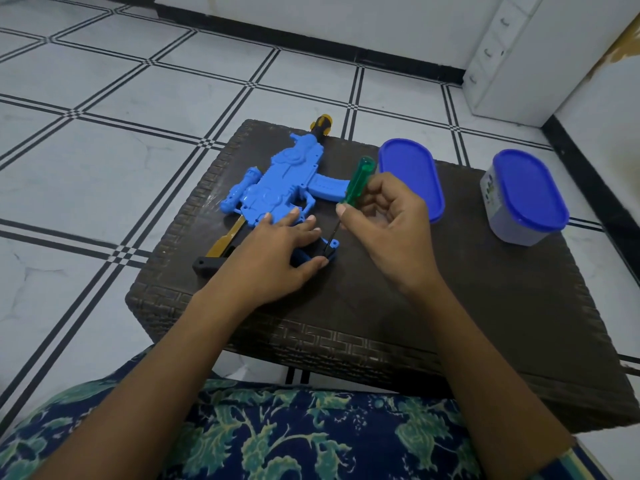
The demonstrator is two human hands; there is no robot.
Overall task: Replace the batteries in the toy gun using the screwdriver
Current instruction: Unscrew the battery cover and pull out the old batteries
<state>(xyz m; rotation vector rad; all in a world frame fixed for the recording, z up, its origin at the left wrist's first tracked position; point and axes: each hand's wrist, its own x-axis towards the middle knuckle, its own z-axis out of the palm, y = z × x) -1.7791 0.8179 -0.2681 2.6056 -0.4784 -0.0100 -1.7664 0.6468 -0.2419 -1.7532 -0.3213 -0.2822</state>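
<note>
Flat-fingered, the left hand point(287, 251) pins the blue toy gun point(277, 181) down, likely to steady it, while the right hand point(384, 223) grips the green-handled screwdriver point(358, 178), tip at the gun's handle.

The toy gun point(277, 181) is blue plastic with a yellow-and-black muzzle, a gold stock bar and a black butt. It lies flat on its side, muzzle pointing away, its grip nearest and partly hidden. The screwdriver point(356, 181) has a clear green handle and a thin dark shaft. It stands tilted, tip down at the grip's end.
</note>
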